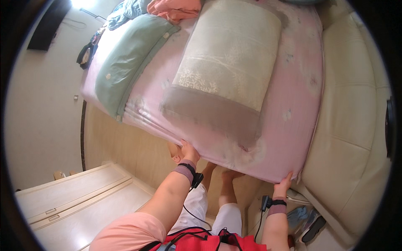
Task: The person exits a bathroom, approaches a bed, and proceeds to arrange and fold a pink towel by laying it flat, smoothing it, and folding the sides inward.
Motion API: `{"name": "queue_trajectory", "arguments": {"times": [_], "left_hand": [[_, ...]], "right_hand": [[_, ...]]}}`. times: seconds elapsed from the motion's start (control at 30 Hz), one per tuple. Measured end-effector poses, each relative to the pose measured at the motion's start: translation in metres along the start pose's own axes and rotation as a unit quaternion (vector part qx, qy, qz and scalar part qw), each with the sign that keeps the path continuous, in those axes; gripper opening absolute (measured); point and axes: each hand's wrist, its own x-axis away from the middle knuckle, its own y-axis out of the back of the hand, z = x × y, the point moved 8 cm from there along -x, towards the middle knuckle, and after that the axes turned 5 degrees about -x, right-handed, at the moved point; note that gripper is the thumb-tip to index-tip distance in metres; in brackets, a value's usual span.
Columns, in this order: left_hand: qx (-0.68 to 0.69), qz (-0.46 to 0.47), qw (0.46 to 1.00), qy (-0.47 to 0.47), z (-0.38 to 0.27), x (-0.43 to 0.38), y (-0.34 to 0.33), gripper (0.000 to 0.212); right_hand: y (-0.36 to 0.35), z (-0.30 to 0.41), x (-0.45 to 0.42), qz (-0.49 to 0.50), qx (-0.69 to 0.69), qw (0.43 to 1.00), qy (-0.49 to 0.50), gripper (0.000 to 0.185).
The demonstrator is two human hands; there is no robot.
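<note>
My left hand (190, 151) grips the near edge of a mattress covered by a pink floral bed sheet (290, 125), thumb on top and fingers hidden beneath. At the corner by the headboard, my right hand (284, 183) holds the same edge, its fingers mostly out of sight under it. Creases run along the sheet's edge to the left of my left hand. On the sheet lies a thick beige and taupe bedding piece (229, 59) with a leaf pattern; I cannot tell whether it is a pillow or a folded quilt.
A cream padded headboard (348, 109) borders the bed's right side. A green pillow (132, 59) lies on the left, with coral cloth (176, 8) behind. Pale cabinets (84, 200) stand at lower left. Shoes (314, 229) lie at lower right. Cables hang from both wrist straps.
</note>
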Motion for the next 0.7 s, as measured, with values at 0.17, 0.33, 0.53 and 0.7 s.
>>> {"name": "queue_trajectory", "arguments": {"times": [0.17,0.33,0.53,0.7], "left_hand": [[0.124,0.093,0.987,0.053,0.026,-0.118,0.025,0.076],[0.149,0.159,0.976,0.031,-0.035,-0.118,0.004,0.079],[0.047,0.007,0.999,-0.019,-0.063,-0.169,0.028,0.072],[-0.109,-0.066,0.992,-0.026,-0.08,-0.209,0.104,0.068]], "right_hand": [[-0.018,-0.014,0.024,0.069,0.016,0.991,-0.117,0.071],[-0.04,0.036,0.024,0.049,-0.029,0.993,-0.106,0.076],[-0.009,0.047,-0.03,0.005,0.054,0.998,0.018,0.075],[-0.041,0.012,0.032,-0.055,0.136,0.988,-0.057,0.063]]}}
